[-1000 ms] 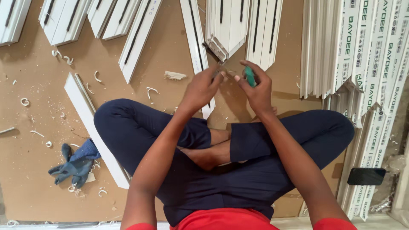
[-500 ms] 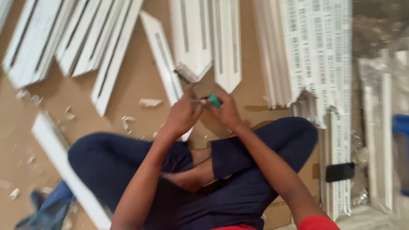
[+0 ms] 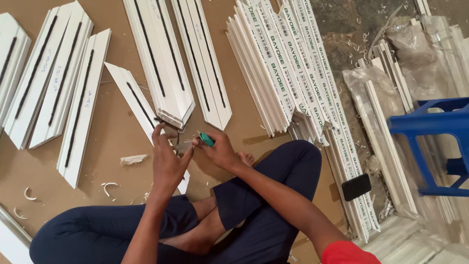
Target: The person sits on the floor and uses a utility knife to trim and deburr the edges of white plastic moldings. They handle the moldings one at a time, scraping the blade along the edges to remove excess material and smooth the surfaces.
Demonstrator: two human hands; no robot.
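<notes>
I sit cross-legged on a brown board floor (image 3: 117, 132). My left hand (image 3: 168, 159) presses its fingers on the mitred end of a long white plastic profile (image 3: 161, 63) with black strips. My right hand (image 3: 219, 149) grips a small green-handled cutter (image 3: 205, 139), its tip at that same cut end. Another pointed white profile (image 3: 132, 95) lies just left of my left hand, passing under it.
More white profiles (image 3: 58, 83) lie fanned out to the left. A stack of film-wrapped profiles (image 3: 298, 73) lies at right, with a black phone (image 3: 356, 187) on it. A blue plastic stool (image 3: 432, 142) stands far right. White shavings (image 3: 110, 186) litter the floor.
The view has swung right and pulled back, bringing the blue stool and more profiles into sight. Both hands stay together at the profile's cut end with the green cutter.
</notes>
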